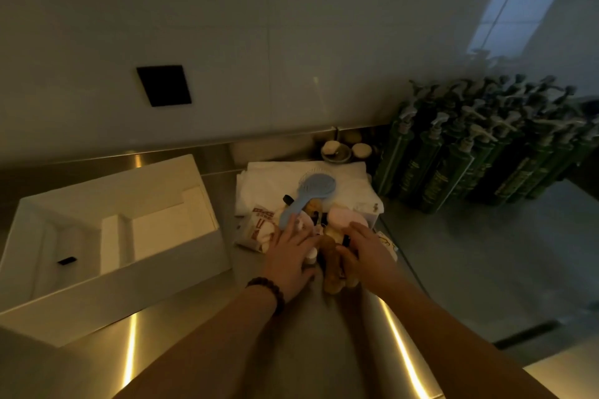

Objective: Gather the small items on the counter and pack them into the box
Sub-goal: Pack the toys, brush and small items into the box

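From my head camera, I am seeing red print on the white packet [259,223], too blurred to read; the labels on the green pump bottles [460,165] are unreadable too. My left hand [288,256] is lying flat with fingers spread on the pile of small items [319,230], touching the blue hairbrush [304,196]. My right hand [363,248] is curling around a brown soft toy [334,269]. The white box [107,236] is sitting open just left of the pile on the steel counter [291,334].
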